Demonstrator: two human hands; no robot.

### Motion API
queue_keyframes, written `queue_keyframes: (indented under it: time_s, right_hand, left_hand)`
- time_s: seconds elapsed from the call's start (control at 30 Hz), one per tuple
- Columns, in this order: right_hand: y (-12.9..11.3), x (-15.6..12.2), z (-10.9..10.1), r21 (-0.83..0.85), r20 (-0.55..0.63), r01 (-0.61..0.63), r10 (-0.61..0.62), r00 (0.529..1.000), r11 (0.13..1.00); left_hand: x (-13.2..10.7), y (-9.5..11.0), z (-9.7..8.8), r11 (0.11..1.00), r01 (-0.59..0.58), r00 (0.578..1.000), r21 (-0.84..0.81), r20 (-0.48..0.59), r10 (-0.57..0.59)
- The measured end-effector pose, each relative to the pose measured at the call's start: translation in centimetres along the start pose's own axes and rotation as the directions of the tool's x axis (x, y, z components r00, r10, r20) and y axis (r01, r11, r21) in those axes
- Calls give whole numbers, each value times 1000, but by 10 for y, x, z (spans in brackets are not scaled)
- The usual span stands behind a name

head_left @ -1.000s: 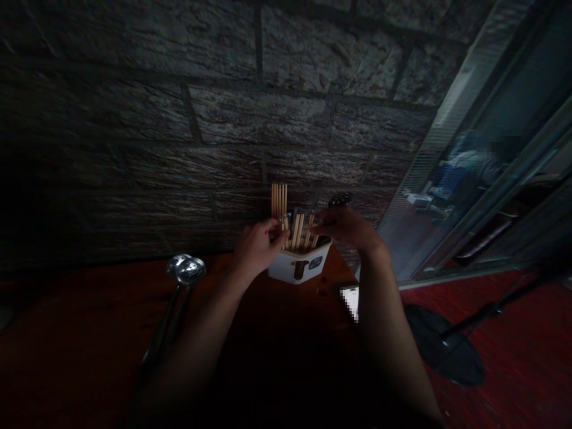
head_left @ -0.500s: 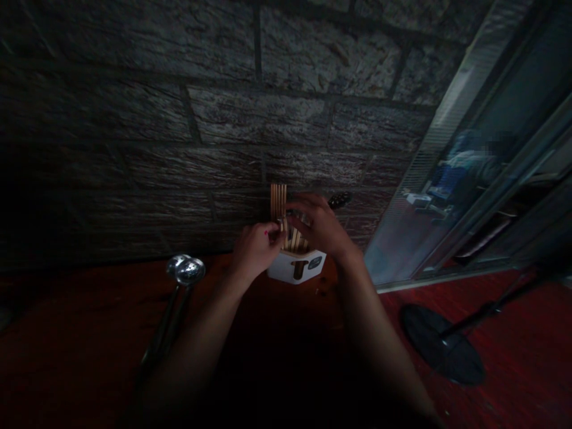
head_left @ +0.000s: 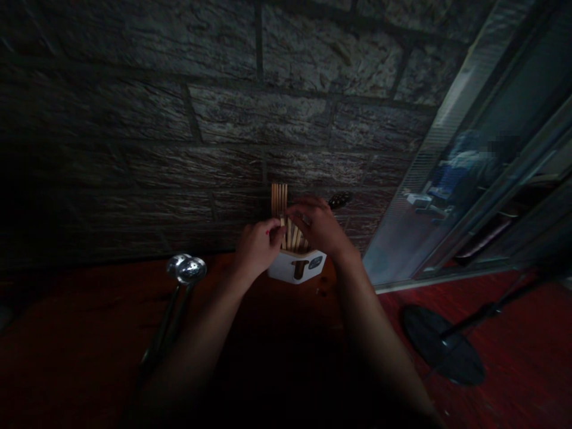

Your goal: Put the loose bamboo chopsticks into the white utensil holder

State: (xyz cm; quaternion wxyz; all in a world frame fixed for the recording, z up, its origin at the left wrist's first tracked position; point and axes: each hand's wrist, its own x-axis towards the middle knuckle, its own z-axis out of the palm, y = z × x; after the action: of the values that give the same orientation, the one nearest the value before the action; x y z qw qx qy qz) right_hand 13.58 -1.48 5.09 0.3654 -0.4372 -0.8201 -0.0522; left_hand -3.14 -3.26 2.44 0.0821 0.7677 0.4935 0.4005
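Note:
A white holder [head_left: 286, 268] stands against the stone wall on a dark red table, filled with wooden chopsticks [head_left: 279, 199] and a dark-headed utensil [head_left: 339, 198]. My left hand [head_left: 257, 247] is curled at the holder's left rim, its fingers pinched on chopsticks. My right hand [head_left: 319, 226] arches over the top of the holder, fingertips closed on the chopsticks right beside my left fingers. Both forearms reach in from the dark foreground.
Two metal ladles [head_left: 187, 269] lie on the table [head_left: 89, 322] to the left, handles toward me. A rough stone wall [head_left: 223, 119] runs behind. On the right are a glass partition [head_left: 447, 196] and a round black stand base [head_left: 440, 342] on the red floor.
My right hand moved from the holder's right side to over its top and now meets my left fingers on the chopsticks. The left hand has hardly moved.

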Motion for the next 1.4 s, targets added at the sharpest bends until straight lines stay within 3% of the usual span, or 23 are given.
queue_keyframes:
  time_s: [0.13,0.37,0.97,1.4]
  right_hand:
    - [-2,2,-1,43,-18,24,-23,1000,999]
    - [1,2,1,41,-33,-47,48,998,998]
    - [7,0,-1,22,2,-34,34,999,999]
    - [8,-2,-11,45,-54,2,1,999,999]
  left_hand:
    - [1,0,5,998,-35,999,43,-30,37]
    - [0,0,12,993,-79,996,83,-30,82]
    - [1,-5,17,1000,-20,1000,-22,-17,19]
    - [1,-9,18,1000,-2,999,-26,-33,1]
